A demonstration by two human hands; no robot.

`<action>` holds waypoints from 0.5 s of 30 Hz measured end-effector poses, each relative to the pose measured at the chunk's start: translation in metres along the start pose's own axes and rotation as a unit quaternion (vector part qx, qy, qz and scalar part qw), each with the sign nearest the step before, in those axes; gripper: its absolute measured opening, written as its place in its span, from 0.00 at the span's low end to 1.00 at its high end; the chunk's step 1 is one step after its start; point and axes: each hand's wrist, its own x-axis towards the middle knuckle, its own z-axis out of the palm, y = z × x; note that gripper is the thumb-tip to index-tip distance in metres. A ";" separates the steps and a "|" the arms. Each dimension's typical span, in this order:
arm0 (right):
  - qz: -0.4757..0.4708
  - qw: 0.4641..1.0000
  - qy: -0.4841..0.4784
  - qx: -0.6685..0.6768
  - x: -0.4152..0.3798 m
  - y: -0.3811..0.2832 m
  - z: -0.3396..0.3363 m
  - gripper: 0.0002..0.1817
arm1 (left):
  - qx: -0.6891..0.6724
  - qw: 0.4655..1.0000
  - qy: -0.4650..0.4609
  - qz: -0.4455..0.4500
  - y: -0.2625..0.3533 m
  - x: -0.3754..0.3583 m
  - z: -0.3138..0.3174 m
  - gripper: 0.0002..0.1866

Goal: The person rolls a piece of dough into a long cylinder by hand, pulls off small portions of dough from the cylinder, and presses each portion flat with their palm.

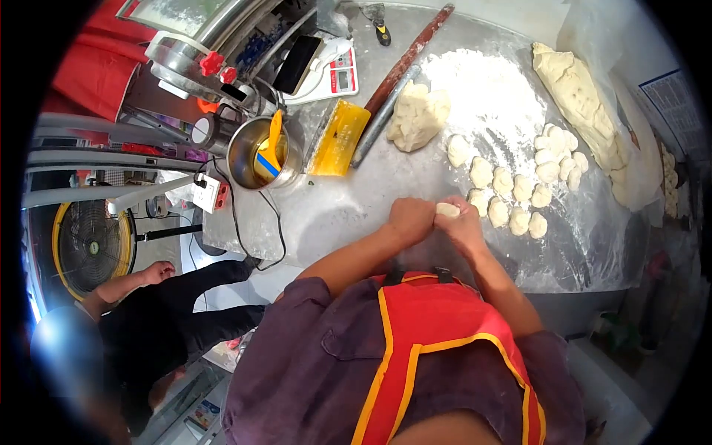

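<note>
A small pale piece of dough (447, 210) shows between my two hands, just over the near part of the metal work table (326, 222). My right hand (466, 224) is closed around it. My left hand (411, 221) is curled shut against its left edge, with the fingertips mostly hidden. Several small dough balls (502, 182) lie just beyond and to the right of my right hand. Further off sits a larger lump of dough (417, 116), beside a patch of loose flour (489, 85).
A yellow scraper (339, 139), a grey rod (386, 115) and a red rolling pin (408, 59) lie left of the lump. A metal pot (243, 156), a scale (343, 78) and a cord (280, 230) are further left. A long dough mass (582, 104) lies right. Another person (148, 326) is at left.
</note>
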 end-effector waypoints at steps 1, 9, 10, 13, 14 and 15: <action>0.024 0.999 -0.003 0.035 0.001 0.001 0.001 0.12 | 0.006 1.000 -0.009 -0.003 0.002 -0.001 -0.001 0.07; 0.117 0.954 -0.105 0.255 -0.014 -0.027 -0.009 0.16 | 0.036 0.999 0.028 -0.013 -0.040 0.002 0.017 0.10; 0.098 0.960 -0.128 0.229 -0.013 -0.040 -0.017 0.19 | 0.041 0.998 0.042 -0.022 -0.052 0.001 0.014 0.11; -0.007 0.987 -0.094 0.127 0.013 -0.051 -0.017 0.27 | -0.167 0.981 0.049 -0.087 -0.068 -0.018 -0.002 0.22; -0.054 0.993 -0.071 0.082 0.027 -0.055 -0.016 0.29 | -0.226 0.969 0.067 -0.077 -0.070 -0.023 -0.005 0.25; -0.075 0.995 -0.058 -0.011 0.039 -0.058 -0.012 0.29 | -0.281 0.956 0.061 -0.063 -0.072 -0.027 -0.003 0.27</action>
